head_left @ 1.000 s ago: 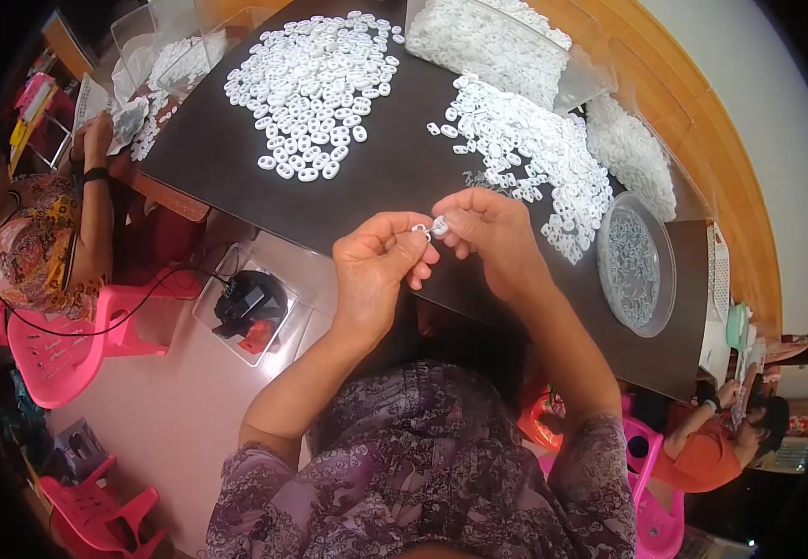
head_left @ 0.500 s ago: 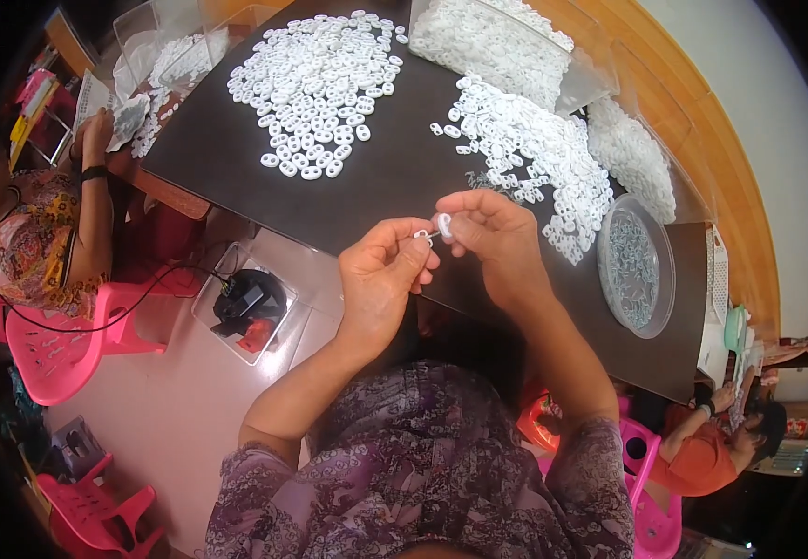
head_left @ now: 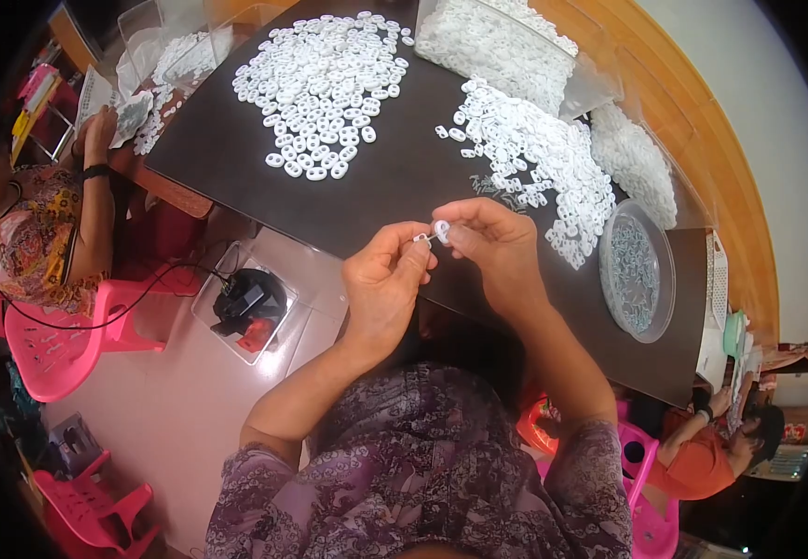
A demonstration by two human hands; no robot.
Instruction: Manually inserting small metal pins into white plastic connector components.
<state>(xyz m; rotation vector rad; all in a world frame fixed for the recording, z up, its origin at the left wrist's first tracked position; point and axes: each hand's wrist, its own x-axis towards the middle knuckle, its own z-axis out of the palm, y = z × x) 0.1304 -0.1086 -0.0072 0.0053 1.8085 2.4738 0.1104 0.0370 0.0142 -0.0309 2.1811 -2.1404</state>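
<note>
Above the near edge of the dark table, both my hands are pinched close together. My left hand [head_left: 376, 289] is closed on a small white plastic piece [head_left: 420, 238] between thumb and forefinger. Opposite it, my right hand [head_left: 502, 256] grips a white oval two-hole piece [head_left: 440, 228] by thumb and fingertips. A thin shank shows between the two pieces; fingers hide how far it enters either one. Beyond my hands lies a heap of white oval two-hole pieces [head_left: 325, 79]. To the right is a spread of smaller white pieces [head_left: 525, 140], with several thin grey screw-like pieces [head_left: 500, 190] nearby.
A round clear tub [head_left: 668, 279] of small grey pieces stands on the right of the table [head_left: 422, 140]. Clear bins [head_left: 489, 63] with white parts line the back. People sit at left [head_left: 50, 224] and right [head_left: 702, 456]. A pink chair [head_left: 59, 340] stands lower left.
My right hand has turned the oval piece slightly, and its holed face shows more. Both hands keep their pinches. The whole view has shifted a little.
</note>
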